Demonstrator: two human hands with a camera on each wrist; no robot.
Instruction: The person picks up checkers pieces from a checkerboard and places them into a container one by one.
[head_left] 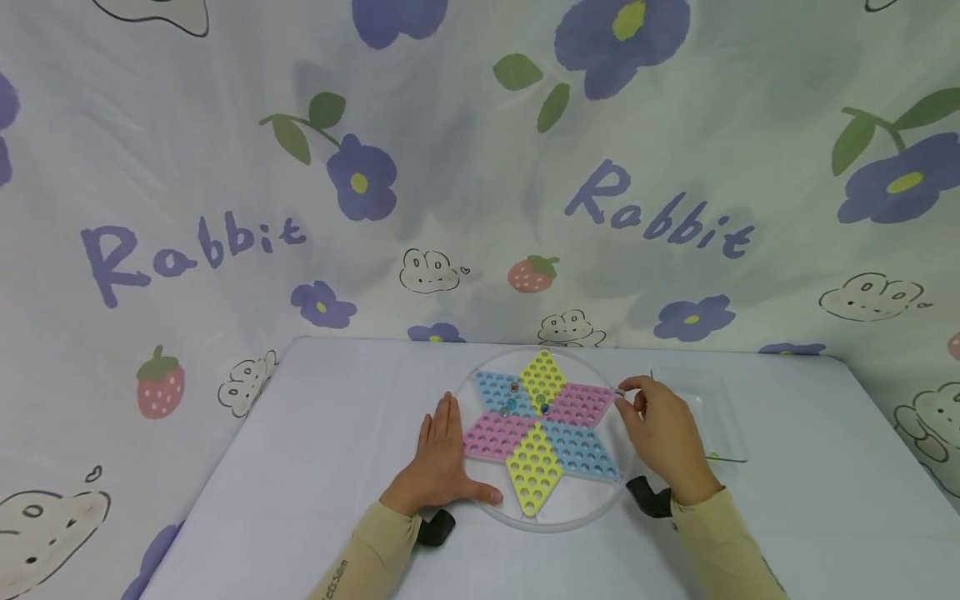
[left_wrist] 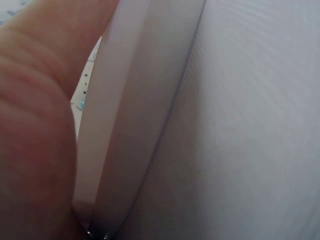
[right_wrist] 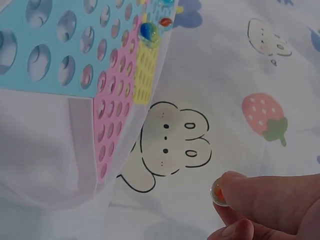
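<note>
A round Chinese checkers board (head_left: 534, 468) with a clear rim lies on the table, its star points yellow, pink and blue. Against its left edge rests my left hand (head_left: 438, 467), fingers straight and thumb spread along the near rim. Close up in the left wrist view, the palm (left_wrist: 37, 135) is beside the pale rim (left_wrist: 125, 110). My right hand (head_left: 663, 425) is just off the board's right edge, pinching a clear glass marble (right_wrist: 218, 192) with orange inside between thumb and finger. Several marbles, including a dark blue one (head_left: 545, 409), sit in holes around the upper middle.
To the right, partly behind my right hand, stands a clear plastic tray (head_left: 731, 417). A black device (head_left: 649, 497) is at the right wrist, another (head_left: 435, 529) at the left. Behind the white table (head_left: 322, 467) hangs a printed cloth (head_left: 480, 167).
</note>
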